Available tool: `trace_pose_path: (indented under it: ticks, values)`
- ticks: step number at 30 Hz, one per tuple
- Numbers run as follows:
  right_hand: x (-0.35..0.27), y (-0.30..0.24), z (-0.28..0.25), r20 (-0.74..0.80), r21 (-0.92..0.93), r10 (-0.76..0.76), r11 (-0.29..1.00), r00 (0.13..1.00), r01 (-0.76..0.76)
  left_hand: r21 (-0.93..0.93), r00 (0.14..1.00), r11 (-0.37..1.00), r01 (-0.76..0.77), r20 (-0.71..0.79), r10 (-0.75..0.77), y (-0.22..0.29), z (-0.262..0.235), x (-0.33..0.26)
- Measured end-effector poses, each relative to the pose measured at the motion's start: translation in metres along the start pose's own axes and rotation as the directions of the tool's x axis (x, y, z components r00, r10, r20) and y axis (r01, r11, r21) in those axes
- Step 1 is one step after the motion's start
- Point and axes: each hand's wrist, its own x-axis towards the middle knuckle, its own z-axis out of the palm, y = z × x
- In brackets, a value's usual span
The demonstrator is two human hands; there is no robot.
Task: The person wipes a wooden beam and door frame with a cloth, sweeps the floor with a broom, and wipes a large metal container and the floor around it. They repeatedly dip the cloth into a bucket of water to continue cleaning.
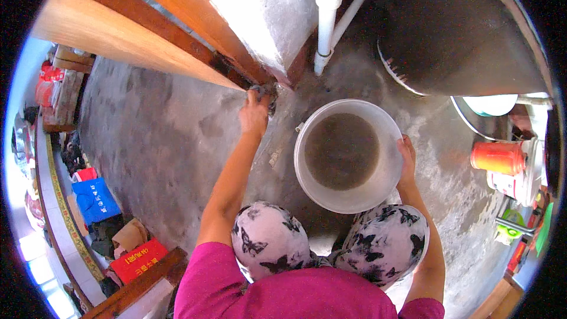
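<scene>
My left hand (pixel 254 117) reaches to the foot of the wooden door frame (pixel 236 74), its fingers closed on a dark, wet-looking rag (pixel 272 98) pressed down by the floor corner. Part of the rag is hidden under the fingers. At the right side of a whitish plastic bucket (pixel 388 142), my right hand (pixel 407 164) grips the rim, thumb and fingers around the edge. Murky brown-grey water (pixel 341 151) lies in the bucket, which stands in front of my knees.
A wooden door (pixel 136 44) stands at the upper left, beside a white wall corner (pixel 248 6). White pipes (pixel 326 23) run down to the floor behind the bucket. A large dark round object (pixel 460 35) fills the upper right. An orange container (pixel 498 156) is at right; bags (pixel 96 199) lie at left.
</scene>
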Motion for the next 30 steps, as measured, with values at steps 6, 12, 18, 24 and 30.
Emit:
trace_pose_path:
  ticks: [6, 12, 18, 24, 30]
  values:
    - [-0.009, -0.013, 0.002, 0.013, -0.02, -0.006, 1.0, 1.0, 0.006, -0.209, 0.775, 0.975, -0.073, -0.627, -0.076, 0.034, -0.17, 0.039]
    - [-0.009, -0.012, 0.001, -0.031, -0.009, 0.029, 1.0, 0.999, -0.03, 0.025, 0.782, 0.993, -0.111, -0.615, 0.103, 0.025, -0.163, 0.066]
    - [-0.005, -0.007, -0.007, 0.034, -0.018, -0.003, 1.0, 0.999, 0.003, 0.123, 0.924, 0.977, -0.172, -0.324, 0.204, 0.022, -0.043, 0.022]
    - [-0.008, -0.014, -0.003, 0.009, -0.085, -0.028, 0.996, 1.0, 0.029, -0.598, 0.958, 0.784, 0.166, -0.09, -0.272, 0.036, -0.028, -0.022]
    - [-0.012, -0.017, 0.005, 0.025, -0.003, 0.001, 1.0, 1.0, -0.001, -0.84, 0.875, 0.531, -0.11, -0.335, -0.35, 0.077, -0.072, 0.017]
